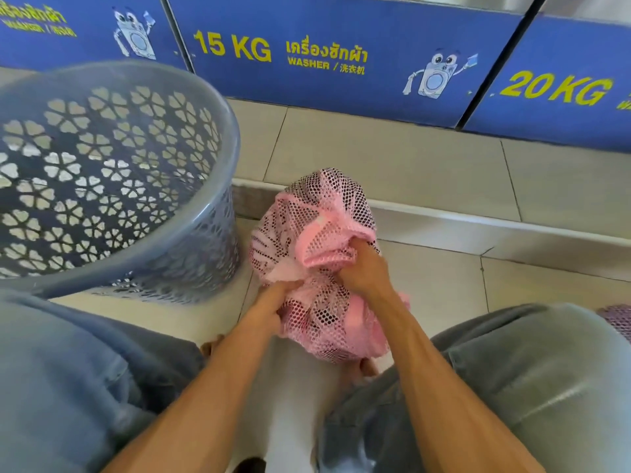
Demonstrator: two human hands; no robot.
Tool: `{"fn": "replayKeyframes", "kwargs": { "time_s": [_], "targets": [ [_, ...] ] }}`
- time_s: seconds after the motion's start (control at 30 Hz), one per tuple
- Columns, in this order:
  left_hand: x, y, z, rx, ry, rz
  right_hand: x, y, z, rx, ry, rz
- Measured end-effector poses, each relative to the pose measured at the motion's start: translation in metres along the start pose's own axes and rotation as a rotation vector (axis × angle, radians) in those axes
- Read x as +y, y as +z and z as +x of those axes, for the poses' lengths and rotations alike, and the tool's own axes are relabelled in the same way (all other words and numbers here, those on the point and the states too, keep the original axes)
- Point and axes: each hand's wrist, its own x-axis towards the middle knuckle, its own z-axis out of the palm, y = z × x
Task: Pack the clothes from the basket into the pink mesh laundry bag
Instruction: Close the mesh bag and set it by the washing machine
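Right hand: fingers buried in the gathered mouth of the pink mesh laundry bag, closed around a fold of the netting; fingertips hidden by the fabric, knuckles and back of the hand showing. Left hand: fingers curled into the near left side of the same bag, pinching the mesh where it bunches between the upper and lower bulges. Both forearms bare, reaching forward and slightly inward from the bottom of the view.

Bag itself: full and rounded, dark and patterned clothing visible through the holes of the net, some pale pink cloth inside as well. It sits on the pale tiled floor between the person's knees, its far end against a low grey metal sill that runs across the floor.

Person crouched or seated low; grey-blue trousers cover both knees at either side of the frame. Toes show just beneath the bag on both sides.

Grey plastic laundry basket with flower-shaped cutouts: just left of the bag, upright, near its side. What can be seen of its inside shows no clothing; the bottom is partly out of sight.

Behind, blue washer panels with yellow lettering reading 15 KG and 20 KG, plus a cartoon washing machine. A scrap of purple mesh at the right edge, beside the right knee.
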Motion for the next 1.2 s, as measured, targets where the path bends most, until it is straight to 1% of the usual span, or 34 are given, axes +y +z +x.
{"fn": "replayKeyframes", "kwargs": {
  "time_s": [0.1,0.23,0.3,0.37,0.4,0.47,0.57,0.63,0.7,0.77,0.83,0.87,0.93,1.0,1.07,1.1,1.2],
  "targets": [
    [0.020,0.013,-0.015,-0.075,0.081,-0.052,-0.014,-0.027,-0.011,0.092,0.033,0.091],
    [0.040,0.027,-0.045,-0.177,0.222,-0.108,-0.027,-0.066,-0.030,0.138,0.072,0.236],
    [0.049,0.040,-0.059,-0.276,0.303,-0.130,-0.038,-0.098,-0.031,0.147,-0.018,0.281],
    [0.061,0.056,-0.074,-0.363,0.405,-0.175,-0.055,-0.134,-0.024,0.161,-0.166,0.321],
    [0.068,0.066,-0.081,-0.406,0.441,-0.206,-0.067,-0.153,-0.017,0.186,-0.224,0.296],
    [0.088,0.084,-0.092,-0.486,0.485,-0.260,-0.098,-0.190,0.003,0.240,-0.313,0.161],
    [0.122,0.105,-0.092,-0.528,0.516,-0.273,-0.143,-0.228,0.045,0.289,-0.482,-0.065],
    [0.143,0.116,-0.083,-0.518,0.506,-0.266,-0.159,-0.235,0.076,0.327,-0.610,-0.154],
    [0.161,0.120,-0.064,-0.439,0.510,-0.226,-0.164,-0.227,0.112,0.362,-0.711,-0.184],
    [0.175,0.120,-0.042,-0.362,0.499,-0.147,-0.158,-0.212,0.153,0.404,-0.708,-0.221],
    [0.185,0.118,-0.019,-0.332,0.448,0.015,-0.140,-0.197,0.193,0.414,-0.595,-0.312],
    [0.189,0.118,-0.010,-0.321,0.426,0.129,-0.127,-0.187,0.209,0.394,-0.527,-0.380],
    [0.198,0.122,0.001,-0.297,0.420,0.309,-0.101,-0.164,0.231,0.303,-0.434,-0.534],
    [0.209,0.126,0.004,-0.279,0.466,0.388,-0.085,-0.144,0.238,0.267,-0.394,-0.608],
    [0.218,0.123,0.003,-0.251,0.472,0.474,-0.082,-0.134,0.236,0.300,-0.386,-0.622],
    [0.221,0.119,0.002,-0.228,0.467,0.559,-0.083,-0.130,0.235,0.306,-0.384,-0.627],
    [0.227,0.101,-0.004,-0.114,0.445,0.942,-0.084,-0.130,0.228,0.309,-0.406,-0.662]
  ]
}}
